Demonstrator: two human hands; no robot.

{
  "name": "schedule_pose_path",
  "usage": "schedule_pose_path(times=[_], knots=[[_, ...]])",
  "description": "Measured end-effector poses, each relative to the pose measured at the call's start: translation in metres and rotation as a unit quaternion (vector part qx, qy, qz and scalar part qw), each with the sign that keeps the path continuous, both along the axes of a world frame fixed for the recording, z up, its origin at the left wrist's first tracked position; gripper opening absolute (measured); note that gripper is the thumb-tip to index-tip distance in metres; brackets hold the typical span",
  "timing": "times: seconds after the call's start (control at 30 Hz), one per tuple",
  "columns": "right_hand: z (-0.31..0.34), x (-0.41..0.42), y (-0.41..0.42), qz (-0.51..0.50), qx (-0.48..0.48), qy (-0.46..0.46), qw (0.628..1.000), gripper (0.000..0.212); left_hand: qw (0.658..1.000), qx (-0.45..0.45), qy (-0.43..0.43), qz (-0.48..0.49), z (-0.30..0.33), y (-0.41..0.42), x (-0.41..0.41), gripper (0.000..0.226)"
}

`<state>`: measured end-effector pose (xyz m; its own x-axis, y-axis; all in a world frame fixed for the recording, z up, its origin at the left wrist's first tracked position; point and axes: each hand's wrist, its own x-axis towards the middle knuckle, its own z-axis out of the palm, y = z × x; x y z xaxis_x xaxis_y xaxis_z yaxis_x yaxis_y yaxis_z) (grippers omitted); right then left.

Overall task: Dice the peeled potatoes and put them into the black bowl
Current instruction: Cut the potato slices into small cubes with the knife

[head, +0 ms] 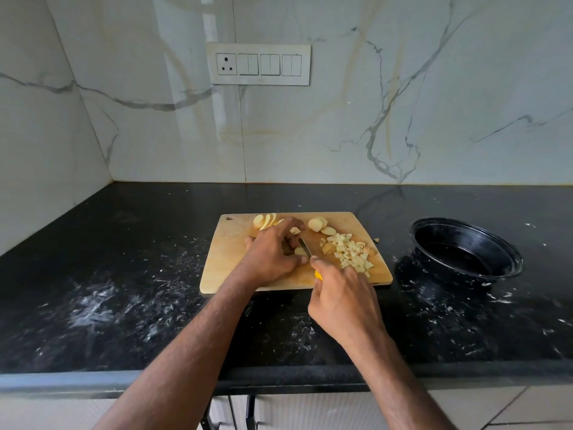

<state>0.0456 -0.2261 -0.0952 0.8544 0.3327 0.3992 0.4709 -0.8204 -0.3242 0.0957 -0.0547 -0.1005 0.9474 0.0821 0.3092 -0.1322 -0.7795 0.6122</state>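
With the left hand (273, 252) curled over a potato piece (299, 251) on the cutting board (229, 259), fingertips apparently touching the knife (305, 246) gripped by the right hand (341, 293), a slip could nick them, well short of the empty black bowl (465, 246).

A rectangular wooden cutting board (235, 259) lies at frame centre; the round black plastic bowl (465, 249) sits right of it.

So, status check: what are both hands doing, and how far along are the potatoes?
Left hand holds potato piece; right hand grips yellow-handled knife. Diced pile on wooden board. Round black bowl empty. Nothing blocking.
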Motion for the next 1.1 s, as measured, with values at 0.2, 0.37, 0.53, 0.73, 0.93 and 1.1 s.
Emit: schedule_pose_path(times=[0.2,0.37,0.53,0.73,0.93,1.1], knots=[[0.003,-0.003,-0.003,0.001,-0.007,0.019,1.0,0.052,1.0,0.027,0.014,-0.007,0.002,-0.004,-0.002,0.052],[0.0,-0.022,-0.013,-0.004,-0.013,0.035,0.999,0.053,0.997,0.075,0.008,-0.014,0.001,-0.005,0.0,0.035],[-0.001,-0.036,-0.029,-0.012,-0.019,0.039,0.999,0.049,0.995,0.102,0.015,-0.014,-0.003,-0.005,0.003,0.024],[0.006,-0.032,-0.036,-0.063,0.059,-0.01,0.996,0.044,0.999,0.042,0.002,-0.019,-0.003,-0.003,0.002,0.046],[0.003,-0.01,-0.009,-0.053,0.071,-0.027,0.996,0.045,0.998,-0.061,-0.008,-0.022,-0.009,0.004,0.008,0.072],[-0.009,-0.005,-0.004,-0.034,0.047,-0.022,0.998,0.046,0.997,-0.067,-0.024,-0.022,-0.009,0.006,0.009,0.069]])
